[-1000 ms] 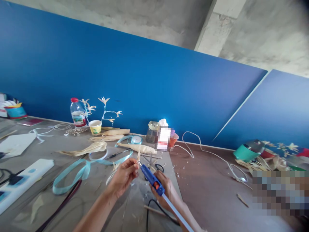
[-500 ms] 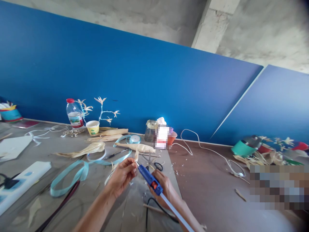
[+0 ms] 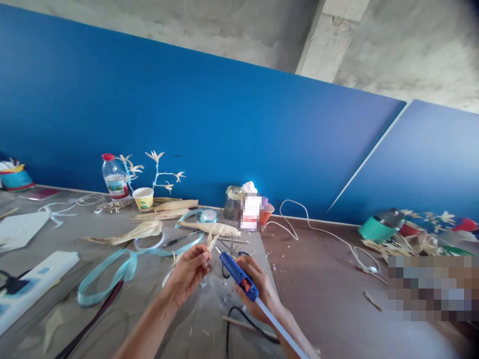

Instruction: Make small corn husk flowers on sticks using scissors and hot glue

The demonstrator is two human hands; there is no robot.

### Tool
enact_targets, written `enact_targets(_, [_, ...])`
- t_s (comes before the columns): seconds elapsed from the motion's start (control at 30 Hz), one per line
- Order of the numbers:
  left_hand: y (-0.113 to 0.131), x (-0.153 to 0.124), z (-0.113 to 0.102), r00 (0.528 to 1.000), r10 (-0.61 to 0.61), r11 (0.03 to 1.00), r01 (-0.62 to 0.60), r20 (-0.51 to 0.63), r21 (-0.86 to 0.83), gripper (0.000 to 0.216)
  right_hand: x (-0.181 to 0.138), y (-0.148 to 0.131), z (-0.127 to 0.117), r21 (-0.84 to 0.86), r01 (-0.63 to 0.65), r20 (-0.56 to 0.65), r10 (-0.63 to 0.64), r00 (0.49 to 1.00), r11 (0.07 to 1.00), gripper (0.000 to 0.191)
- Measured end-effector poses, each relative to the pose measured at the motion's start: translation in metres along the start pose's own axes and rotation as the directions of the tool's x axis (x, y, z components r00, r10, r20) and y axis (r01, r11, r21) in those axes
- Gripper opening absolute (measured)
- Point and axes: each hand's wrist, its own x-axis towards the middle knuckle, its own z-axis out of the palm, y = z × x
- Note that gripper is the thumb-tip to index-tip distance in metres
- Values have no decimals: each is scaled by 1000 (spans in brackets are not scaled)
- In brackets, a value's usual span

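Clasping one glue gun (image 3: pixel 236 271) loaded with one glue stick (image 3: pixel 279 326), the right hand (image 3: pixel 263 288) faces the left hand (image 3: pixel 191 270) pinching husk (image 3: pixel 211 241).

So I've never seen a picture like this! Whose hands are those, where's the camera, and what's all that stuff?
There's no robot here, just a person wearing a camera on their head. It looks forward and down, so you see almost what they see. Their bare left hand pinches a small, pale, dry leaf-like piece. Their bare right hand holds a blue plastic glue gun with a long whitish stick poking out the back. On the grey tabletop lie a looped light-blue ribbon and a long white power strip. Farther back stand a clear plastic bottle with a red cap and a small yellow-and-white cup.
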Motion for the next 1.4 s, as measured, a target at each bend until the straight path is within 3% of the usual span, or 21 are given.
enact_targets(0.13, [0, 0, -1, 1000, -1, 1000, 0, -14, -9, 20, -4, 10, -3, -55, -39, -81, 35, 996, 998, 32])
enact_targets(0.23, [0, 1, -2, 1000, 1, 1000, -1, -19, -7, 20, -9, 26, -6, -179, -100, -162, 71, 984, 979, 42])
enact_targets(0.37, [-2, 2, -6, 1000, 10, 1000, -10, -18, -6, 18, -14, 50, -15, -412, -259, -258, 161, 953, 873, 51])
enact_targets(0.5, [-4, 4, -9, 1000, 2, 1000, -1, 21, -28, 16, -18, 71, -25, -515, -443, -294, 334, 896, 734, 54])
enact_targets(0.67, [-3, 3, -8, 1000, -3, 1000, 4, 27, -29, 15, -22, 81, -30, -597, -581, -254, 557, 791, 553, 39])
enact_targets(0.83, [-3, 2, -6, 1000, 4, 1000, -4, 21, -15, 15, -25, 80, -29, -639, -590, -160, 665, 729, 493, 48])
enact_targets(0.93, [-4, 1, -5, 1000, 7, 1000, -6, 24, -6, 16, -28, 83, -27, -656, -562, -83, 692, 717, 504, 54])
enact_targets(1.03, [-5, 0, -4, 1000, 7, 1000, -8, 18, 16, 17, -29, 85, -28, -662, -535, -98, 647, 756, 525, 55])
enact_targets(1.13, [-6, -1, -1, 1000, 5, 999, -5, 10, 47, 19, -23, 77, -32, -520, -624, -319, 545, 775, 583, 47])
enact_targets(1.2, [-6, -2, 2, 1000, -7, 998, 7, 0, 69, 21, -15, 64, -32, -247, -622, -413, 500, 761, 743, 35])
enact_targets(1.23, [-7, -3, 4, 1000, -22, 996, 22, -5, 83, 22, -11, 55, -29, -53, -548, -345, 500, 794, 835, 33])
enact_targets(1.27, [-7, -3, 6, 999, -37, 995, 37, -9, 94, 22, -8, 47, -25, 145, -507, -278, 527, 803, 850, 34])
enact_targets(1.33, [-9, -5, 11, 997, -73, 989, 73, -7, 128, 23, -1, 30, -12, 424, -465, -108, 553, 826, 777, 34])
enact_targets(1.4, [-12, -6, 15, 996, -92, 984, 91, -1, 153, 25, 3, 18, 4, 562, -465, 17, 552, 834, 684, 32])
